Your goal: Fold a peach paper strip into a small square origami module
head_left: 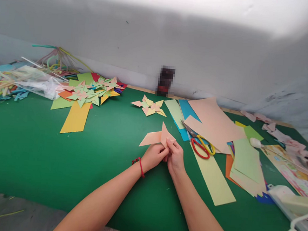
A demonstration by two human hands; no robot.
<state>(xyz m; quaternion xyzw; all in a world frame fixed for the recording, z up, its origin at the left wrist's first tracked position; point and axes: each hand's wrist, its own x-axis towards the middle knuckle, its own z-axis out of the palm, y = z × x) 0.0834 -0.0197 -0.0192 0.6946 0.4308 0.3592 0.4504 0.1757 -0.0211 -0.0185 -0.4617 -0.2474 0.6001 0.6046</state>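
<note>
Between my two hands is a pink folded paper (152, 138), with a flat strip reaching left and a pointed flap standing up. My left hand (153, 157), with a red cord bracelet at its wrist, grips the lower edge; some of its fingertips are hidden. The fingers of my right hand (176, 157) pinch the right side, close against the left thumb. Beyond them on the green table (110, 140) lies a folded paper star (150, 106) in pink and pale yellow. To the right, scissors (199, 143) with red and yellow handles rest on paper sheets.
Several folded paper stars (92, 92) are piled at the back left, near a yellow strip (76, 119) and thin paper scraps (3, 84). Pink sheets (211, 119), green sheets (245, 160) and a pale yellow strip (215, 179) lie right. A white device (283, 193) sits at far right.
</note>
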